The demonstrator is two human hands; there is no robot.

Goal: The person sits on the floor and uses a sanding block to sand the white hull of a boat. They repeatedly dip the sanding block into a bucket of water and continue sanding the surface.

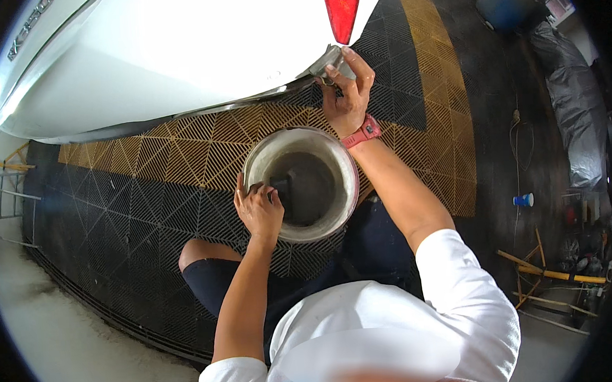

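Observation:
A large round bucket [349,157] with a pale, dirty rim stands between my legs, dark inside. My left hand [258,211] is closed over its left rim, fingers curled at the edge. Beside those fingers, a dark object [282,187] shows inside the bucket, its kind unclear. Reaching forward, my right hand [348,95] pinches a small grey piece [328,60] against the lower corner of the white car bumper [209,51]. What that piece is, I cannot make out. Just above it sits a red reflector [342,15]. A pink watch is on my right wrist.
Black and tan slatted floor tiles [179,152] lie under the car and bucket. To the right are a blue can [524,200], a yellow-barred stand [552,273], a silver-grey cover [575,101] and a dark bin [507,2]. A metal frame [5,196] stands at the far left.

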